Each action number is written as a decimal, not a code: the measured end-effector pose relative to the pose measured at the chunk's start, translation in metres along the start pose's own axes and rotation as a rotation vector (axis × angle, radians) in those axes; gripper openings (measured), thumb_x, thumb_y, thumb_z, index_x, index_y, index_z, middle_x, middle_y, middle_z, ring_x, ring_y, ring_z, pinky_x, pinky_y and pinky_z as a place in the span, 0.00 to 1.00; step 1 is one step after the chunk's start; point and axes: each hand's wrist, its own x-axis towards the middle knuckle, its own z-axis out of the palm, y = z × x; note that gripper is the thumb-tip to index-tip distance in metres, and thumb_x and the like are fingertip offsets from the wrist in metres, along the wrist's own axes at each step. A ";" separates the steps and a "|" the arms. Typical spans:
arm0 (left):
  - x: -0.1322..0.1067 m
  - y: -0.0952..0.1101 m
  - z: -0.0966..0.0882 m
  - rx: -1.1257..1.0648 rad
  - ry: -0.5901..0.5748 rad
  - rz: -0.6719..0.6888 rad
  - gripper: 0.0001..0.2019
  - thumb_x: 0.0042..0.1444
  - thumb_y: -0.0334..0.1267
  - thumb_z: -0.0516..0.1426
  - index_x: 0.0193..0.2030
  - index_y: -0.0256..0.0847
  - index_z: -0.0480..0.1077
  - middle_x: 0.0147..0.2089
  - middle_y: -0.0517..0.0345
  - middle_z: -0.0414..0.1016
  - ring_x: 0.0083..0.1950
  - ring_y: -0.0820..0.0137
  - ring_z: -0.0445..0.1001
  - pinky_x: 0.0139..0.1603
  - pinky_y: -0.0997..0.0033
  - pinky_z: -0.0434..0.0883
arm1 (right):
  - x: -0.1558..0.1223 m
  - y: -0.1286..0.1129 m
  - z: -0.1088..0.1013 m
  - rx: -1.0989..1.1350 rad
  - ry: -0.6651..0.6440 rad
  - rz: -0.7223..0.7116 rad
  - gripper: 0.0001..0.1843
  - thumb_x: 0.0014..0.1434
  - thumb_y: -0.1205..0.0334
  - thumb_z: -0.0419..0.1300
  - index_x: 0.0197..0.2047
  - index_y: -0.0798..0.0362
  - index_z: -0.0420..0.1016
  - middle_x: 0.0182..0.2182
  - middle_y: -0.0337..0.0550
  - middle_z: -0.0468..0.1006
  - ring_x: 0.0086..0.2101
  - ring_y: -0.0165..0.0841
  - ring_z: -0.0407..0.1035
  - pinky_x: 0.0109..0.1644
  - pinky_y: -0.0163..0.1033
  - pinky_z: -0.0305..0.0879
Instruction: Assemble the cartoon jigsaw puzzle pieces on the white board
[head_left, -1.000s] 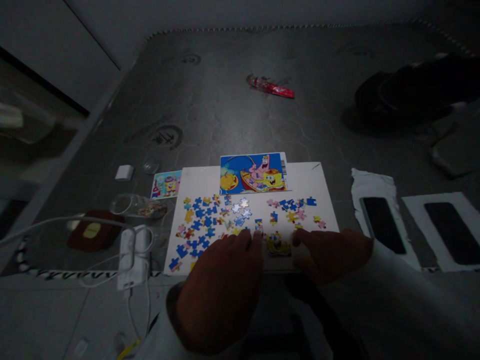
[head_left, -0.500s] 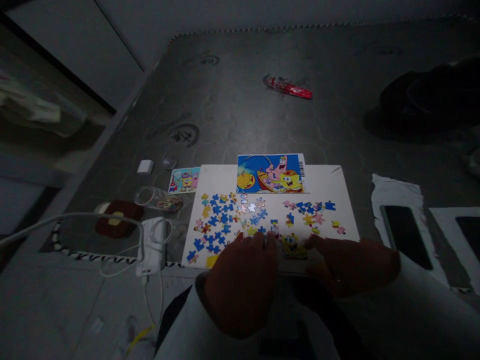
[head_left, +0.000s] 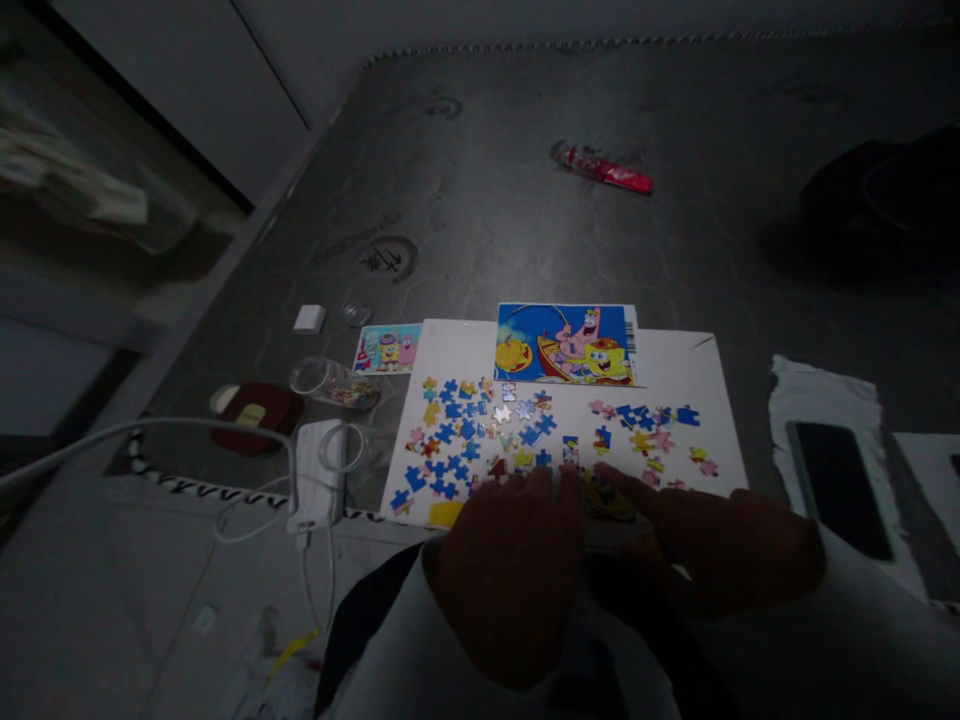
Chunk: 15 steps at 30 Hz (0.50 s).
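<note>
Loose jigsaw pieces [head_left: 457, 430], many of them blue, lie over the left half of a white board [head_left: 457, 345]. My left hand [head_left: 517, 560] is over the board's near edge, its fingers bent and close together. What its fingertips hold, if anything, is hidden. Just right of it lies a small joined patch of yellow puzzle [head_left: 607, 503]. My right hand [head_left: 720, 540] reaches in from the right with its index finger stretched onto that patch; its other fingers are largely hidden. More loose pieces [head_left: 645, 440] are scattered beyond the right hand.
A picture card [head_left: 566, 343] rests on the board's far edge, and a smaller card [head_left: 386, 350] beside it. To the left are a clear bottle [head_left: 334, 385], a brown case [head_left: 259, 418] and a white power bank [head_left: 319, 470] with cables. A phone [head_left: 840, 490] lies right; a red packet [head_left: 604, 170] lies far back.
The whole view has shifted, so the board appears a little farther right. My left hand's fingers have moved closer to the yellow patch, and my right index finger reaches farther over it.
</note>
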 end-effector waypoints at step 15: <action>0.001 0.003 0.002 -0.030 0.011 -0.016 0.41 0.71 0.16 0.54 0.88 0.42 0.59 0.75 0.41 0.81 0.74 0.49 0.82 0.76 0.44 0.80 | 0.001 0.007 -0.002 0.025 -0.099 -0.035 0.32 0.73 0.52 0.59 0.78 0.30 0.78 0.46 0.48 0.93 0.43 0.51 0.89 0.42 0.50 0.79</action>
